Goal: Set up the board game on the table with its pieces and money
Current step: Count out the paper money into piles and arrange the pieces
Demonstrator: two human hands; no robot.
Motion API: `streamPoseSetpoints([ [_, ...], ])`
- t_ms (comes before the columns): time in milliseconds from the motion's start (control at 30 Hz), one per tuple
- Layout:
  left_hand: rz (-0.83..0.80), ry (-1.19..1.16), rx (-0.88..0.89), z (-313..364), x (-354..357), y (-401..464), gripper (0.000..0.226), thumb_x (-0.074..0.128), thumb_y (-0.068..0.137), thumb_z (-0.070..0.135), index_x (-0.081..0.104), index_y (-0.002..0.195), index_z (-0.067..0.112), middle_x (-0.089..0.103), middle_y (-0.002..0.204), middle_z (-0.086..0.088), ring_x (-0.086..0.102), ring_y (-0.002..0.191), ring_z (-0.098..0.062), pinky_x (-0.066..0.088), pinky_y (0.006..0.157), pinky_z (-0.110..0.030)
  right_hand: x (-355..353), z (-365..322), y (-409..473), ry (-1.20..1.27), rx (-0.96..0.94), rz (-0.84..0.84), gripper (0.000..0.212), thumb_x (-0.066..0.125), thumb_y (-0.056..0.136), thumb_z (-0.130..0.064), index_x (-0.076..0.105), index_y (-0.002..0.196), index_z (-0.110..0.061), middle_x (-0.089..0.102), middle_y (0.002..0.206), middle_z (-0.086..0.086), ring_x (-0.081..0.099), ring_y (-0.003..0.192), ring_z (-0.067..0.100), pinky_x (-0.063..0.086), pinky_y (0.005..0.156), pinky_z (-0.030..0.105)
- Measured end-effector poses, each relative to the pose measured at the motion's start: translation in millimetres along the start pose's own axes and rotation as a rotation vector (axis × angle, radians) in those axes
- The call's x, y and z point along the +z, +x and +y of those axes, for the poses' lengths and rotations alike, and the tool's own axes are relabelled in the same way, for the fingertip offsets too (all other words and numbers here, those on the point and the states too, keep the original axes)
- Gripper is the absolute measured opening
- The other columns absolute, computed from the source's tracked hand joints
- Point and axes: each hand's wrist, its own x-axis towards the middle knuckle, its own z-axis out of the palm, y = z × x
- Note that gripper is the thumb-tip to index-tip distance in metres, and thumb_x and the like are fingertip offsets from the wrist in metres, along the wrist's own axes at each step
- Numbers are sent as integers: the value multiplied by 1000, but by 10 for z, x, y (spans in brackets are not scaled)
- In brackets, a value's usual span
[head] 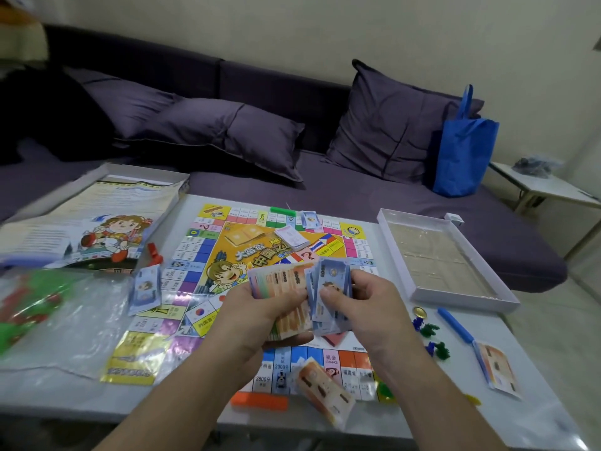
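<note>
Fanned orange and blue play money [292, 294]

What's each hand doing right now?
Left hand: grips the stack of orange play money.
Right hand: pinches the blue notes.

The game board [260, 288] lies mid-table [97, 402], with the box lid [87, 219] at its far left and the open box tray [445, 258] to its right. Both hands [270, 317] hold a money stack [292, 297] above the board's near half. A card deck [292, 237] sits on the board's far part. Behind the table runs a sofa [325, 177].
</note>
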Motion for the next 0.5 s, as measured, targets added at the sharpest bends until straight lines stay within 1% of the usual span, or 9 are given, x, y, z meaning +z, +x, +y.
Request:
streamPoseSetpoints([
  [33,13,-13,3,5,-17,8,30,81,86,5,67,112,2,79,94,-22,78,83,-41,65,57,-47,18,-1,8,7,4,10,13,74,96,-14,78,99,-26,79,86,-6,77,81,9,64,62,31],
  [133,45,-45,12,33,-49,18,27,80,86,5,68,109,3,79,92,-20,79,83,-39,65,64,-54,47,-14,18,38,27,6,13,74,96,-13,78,97,-25,79,85,-6,77,80,9,62,62,27],
  [267,38,-47,5,55,-59,30,30,83,83,8,70,110,3,80,93,-20,79,83,-38,65,67,-54,86,-25,17,20,48,-29,13,74,95,-10,79,99,-21,79,84,-5,76,77,6,58,57,20],
  [333,29,-48,-13,69,-66,39,31,83,82,9,70,110,3,80,93,-20,79,83,-38,66,65,-53,98,-20,22,22,52,-18,15,73,96,-8,79,99,-22,80,83,-5,76,76,6,57,56,18],
  [400,22,-59,-39,94,-80,55,34,83,82,10,69,111,2,79,94,-21,79,82,-39,66,61,-49,106,-13,38,21,54,19,16,73,96,-8,78,96,-22,79,82,-6,76,76,8,59,56,20],
  [500,3,-83,-90,159,-104,107,39,83,82,9,67,116,0,79,96,-22,79,82,-39,65,55,-44,121,0,105,28,73,83,14,74,95,-7,79,97,-21,80,83,-3,78,76,14,62,62,28],
])
